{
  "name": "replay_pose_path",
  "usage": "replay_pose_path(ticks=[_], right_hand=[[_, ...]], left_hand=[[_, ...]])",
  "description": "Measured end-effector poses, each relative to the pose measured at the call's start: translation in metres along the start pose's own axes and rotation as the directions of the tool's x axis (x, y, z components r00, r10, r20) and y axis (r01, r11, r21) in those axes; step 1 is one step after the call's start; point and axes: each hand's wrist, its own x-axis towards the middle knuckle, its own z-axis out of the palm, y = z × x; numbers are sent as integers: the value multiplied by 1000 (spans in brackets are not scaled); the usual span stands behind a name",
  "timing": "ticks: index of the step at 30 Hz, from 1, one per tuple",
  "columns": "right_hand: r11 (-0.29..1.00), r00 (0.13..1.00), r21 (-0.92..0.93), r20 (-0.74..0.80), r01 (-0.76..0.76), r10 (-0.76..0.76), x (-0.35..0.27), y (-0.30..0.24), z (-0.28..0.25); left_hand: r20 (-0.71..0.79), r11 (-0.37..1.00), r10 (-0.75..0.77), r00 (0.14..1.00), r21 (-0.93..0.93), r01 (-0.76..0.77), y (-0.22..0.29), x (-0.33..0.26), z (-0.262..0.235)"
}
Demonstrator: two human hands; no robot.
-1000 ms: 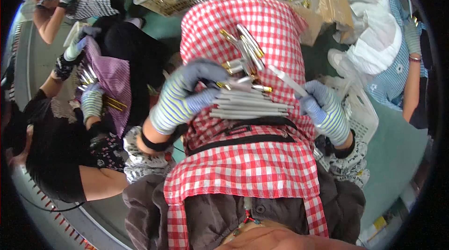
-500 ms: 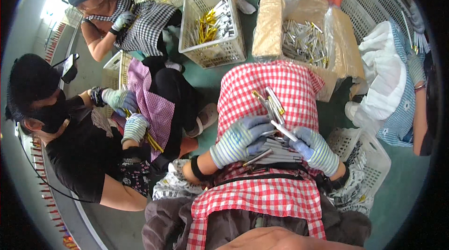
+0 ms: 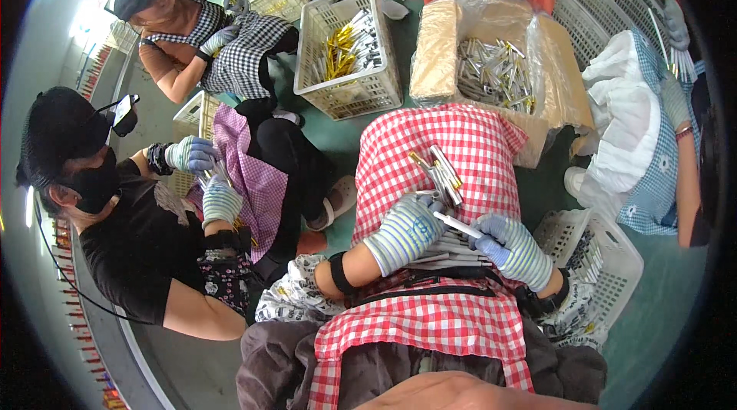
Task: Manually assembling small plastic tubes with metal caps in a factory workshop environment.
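Observation:
My right hand [image 3: 516, 249], in a striped glove with a grey-blue palm, grips a slim white pen-like tube [image 3: 459, 224] that points up and left. Its far end comes close to the fingers of my left hand [image 3: 408, 232]. That hand wears the same kind of glove. Its fingers are curled inward over my lap, and what they close on is hidden. Just beyond them, a small bunch of silver tubes with gold parts [image 3: 439, 174] lies on my red checked apron [image 3: 399, 130]. More white tubes [image 3: 453, 256] are heaped on my lap beneath both hands.
Ahead stands a plastic-lined carton [image 3: 437, 49] of loose tubes, left of it a white crate [image 3: 349, 91] with gold and silver tubes. Another crate [image 3: 614, 272] is beside my right arm. Co-workers sit close at left [image 3: 130, 241], far left [image 3: 223, 49] and right [image 3: 652, 157].
My left hand has shifted a little right, its fingers more curled and closer to the white tube. The tube in my right hand has tipped slightly flatter. The nearby left co-worker's hands have moved.

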Motion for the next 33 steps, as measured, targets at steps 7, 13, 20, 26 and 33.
replay_pose_path(ticks=[7, 13, 20, 26, 33], right_hand=[[998, 999, -56, -50, -12, 10, -12, 10, -11], [984, 985, 97, -63, -152, 159, -7, 12, -11], [987, 988, -132, -134, -95, 78, 10, 25, -14], [931, 987, -329, -80, -158, 140, 7, 22, -25], [778, 988, -611, 42, 143, -149, 10, 24, -27]], left_hand=[[74, 1000, 15, 997, 7, -15, -10, -14, -38], [158, 992, 116, 981, -76, -105, -16, -19, -27], [-90, 923, -125, 988, -376, 82, -45, -12, -32], [-5, 869, -165, 986, -475, 143, -56, -24, -24], [-44, 889, -82, 996, -455, 53, -52, -18, -14]])
